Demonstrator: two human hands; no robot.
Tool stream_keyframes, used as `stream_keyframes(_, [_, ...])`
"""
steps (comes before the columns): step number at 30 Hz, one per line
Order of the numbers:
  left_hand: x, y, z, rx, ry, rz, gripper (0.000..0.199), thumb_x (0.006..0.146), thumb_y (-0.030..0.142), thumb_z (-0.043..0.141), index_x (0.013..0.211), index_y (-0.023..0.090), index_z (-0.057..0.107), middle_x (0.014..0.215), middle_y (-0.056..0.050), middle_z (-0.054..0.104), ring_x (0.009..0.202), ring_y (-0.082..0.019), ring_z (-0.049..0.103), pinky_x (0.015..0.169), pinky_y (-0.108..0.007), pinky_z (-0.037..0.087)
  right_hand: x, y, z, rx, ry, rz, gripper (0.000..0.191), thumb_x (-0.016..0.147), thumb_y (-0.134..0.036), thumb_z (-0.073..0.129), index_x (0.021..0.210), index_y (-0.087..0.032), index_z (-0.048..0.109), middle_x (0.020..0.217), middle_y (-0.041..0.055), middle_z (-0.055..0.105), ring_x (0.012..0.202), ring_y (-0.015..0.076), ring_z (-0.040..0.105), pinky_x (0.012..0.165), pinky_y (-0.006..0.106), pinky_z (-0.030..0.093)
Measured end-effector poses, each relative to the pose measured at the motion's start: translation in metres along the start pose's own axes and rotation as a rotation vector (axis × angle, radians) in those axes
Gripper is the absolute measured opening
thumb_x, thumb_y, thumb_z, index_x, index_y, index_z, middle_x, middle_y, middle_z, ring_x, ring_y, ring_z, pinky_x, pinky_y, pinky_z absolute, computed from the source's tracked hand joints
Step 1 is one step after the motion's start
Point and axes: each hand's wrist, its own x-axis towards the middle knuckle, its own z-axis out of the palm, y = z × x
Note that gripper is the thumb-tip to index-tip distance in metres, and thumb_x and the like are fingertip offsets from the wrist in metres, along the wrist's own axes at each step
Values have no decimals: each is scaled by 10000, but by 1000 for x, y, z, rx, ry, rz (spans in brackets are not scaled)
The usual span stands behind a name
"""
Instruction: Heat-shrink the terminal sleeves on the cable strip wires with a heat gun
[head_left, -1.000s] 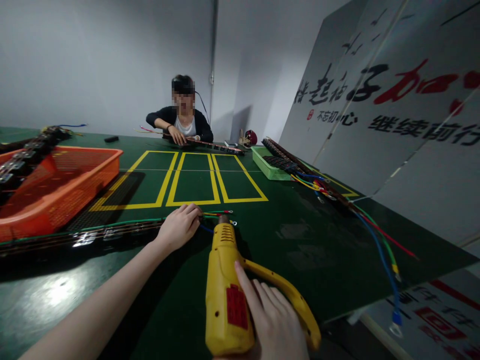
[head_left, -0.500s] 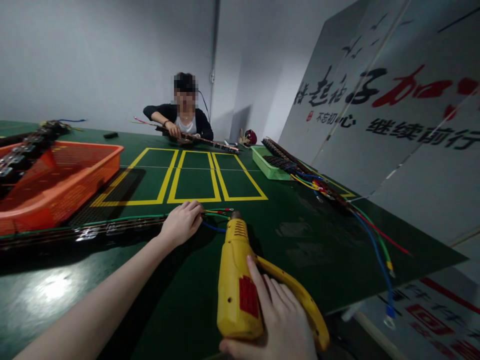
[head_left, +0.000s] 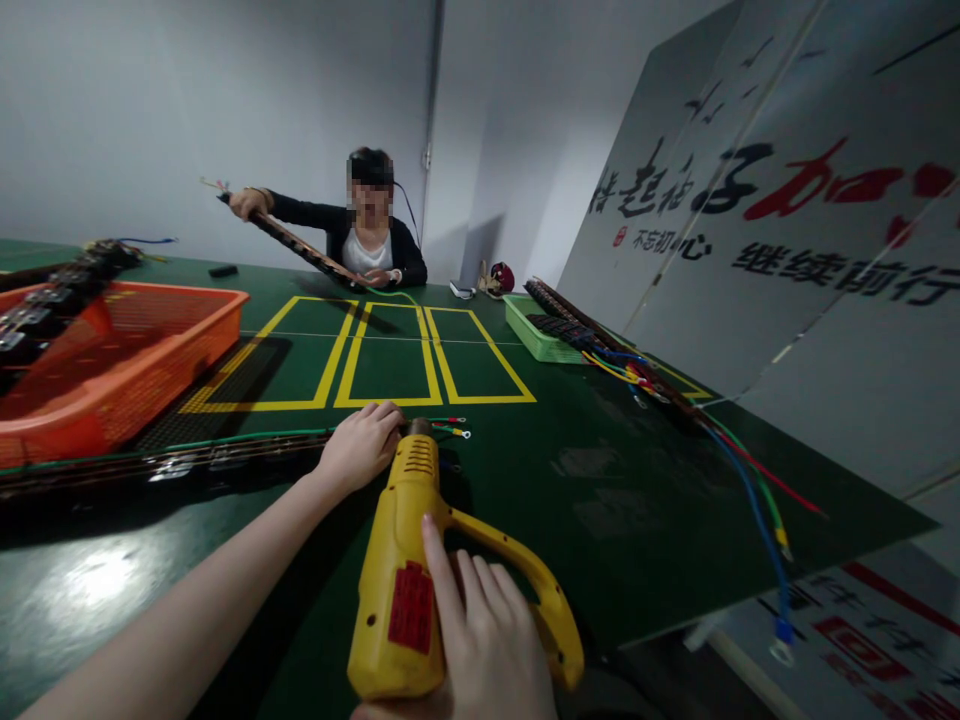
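Note:
My right hand is closed round the body of a yellow heat gun with a red label, its looped handle out to the right. The gun's metal nozzle is right beside the fingers of my left hand. That left hand is closed over the end of a long dark wired strip lying on the table. A green wire runs along the strip. Past my fingers, several thin wires end in ring terminals; the nozzle partly covers them.
An orange basket at the left holds similar strips. At the right, a green basket and another strip with loose wires lie near the table edge. Across the green table, a co-worker holds a strip. Yellow tape outlines mark the surface.
The heat gun in my right hand has moved left, bringing its nozzle over the wires beside my left hand. My left hand stays put. The co-worker has swung a strip up toward the left.

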Motion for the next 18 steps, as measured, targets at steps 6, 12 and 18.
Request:
stream_keyframes(6, [-1, -2, 1, -8, -2, 2, 267, 922, 221, 321, 996, 165, 571, 1063, -68, 585, 965, -229, 519, 855, -373, 446, -4, 3, 4, 1, 47, 13, 1242, 528, -955, 327, 1464, -138, 285, 973, 135, 672, 802, 287, 636, 707, 404, 483])
stream_keyframes(12, [-2, -2, 0, -33, 8, 25, 262, 925, 245, 319, 972, 167, 564, 1069, -72, 583, 973, -222, 518, 867, -372, 453, -4, 21, -10, 31, -14, 7, 1297, 484, -965, 371, 1480, -143, 238, 999, 121, 680, 849, 293, 653, 754, 413, 500])
stream_keyframes(18, [-2, -1, -2, -27, -12, 16, 284, 936, 279, 300, 963, 171, 561, 1061, -76, 583, 949, -224, 533, 835, -378, 465, -15, 48, -36, -48, -55, -18, 1321, 467, -932, 488, 1486, -137, 211, 1077, 115, 675, 893, 286, 670, 775, 382, 526])
